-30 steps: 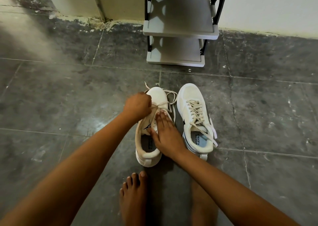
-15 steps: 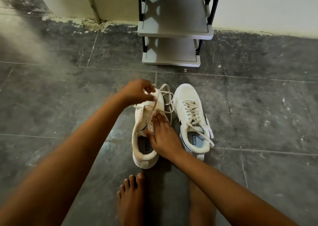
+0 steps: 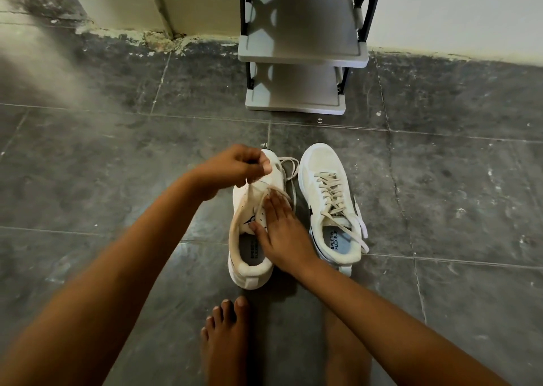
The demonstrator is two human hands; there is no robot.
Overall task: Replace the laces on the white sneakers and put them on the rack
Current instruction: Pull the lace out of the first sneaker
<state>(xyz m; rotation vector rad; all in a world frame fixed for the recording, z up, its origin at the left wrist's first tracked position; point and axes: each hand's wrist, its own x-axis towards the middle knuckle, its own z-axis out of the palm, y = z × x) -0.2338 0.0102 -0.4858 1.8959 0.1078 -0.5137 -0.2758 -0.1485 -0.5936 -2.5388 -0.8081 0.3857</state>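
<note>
Item: left sneaker [image 3: 255,227], on the floor [image 3: 117,165] directly before the rack [image 3: 299,59], touching neither shelf. Our left hand [image 3: 235,169] pinched the lace [image 3: 251,191] and drew it up over the toe; our right hand [image 3: 279,229] lay flat, fingers straight, pressing the tongue area. Right sneaker [image 3: 329,206], laced, stood beside it, also before the rack. Risk, as we judged: a sharp tug could lift or skew the shoe if the pressing hand slipped, or snag the lace in an eyelet.

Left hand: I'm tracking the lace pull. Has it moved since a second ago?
Yes. The left hand, pinching the lace, has moved from the sneaker's tongue to its toe, toward the rack.
</note>
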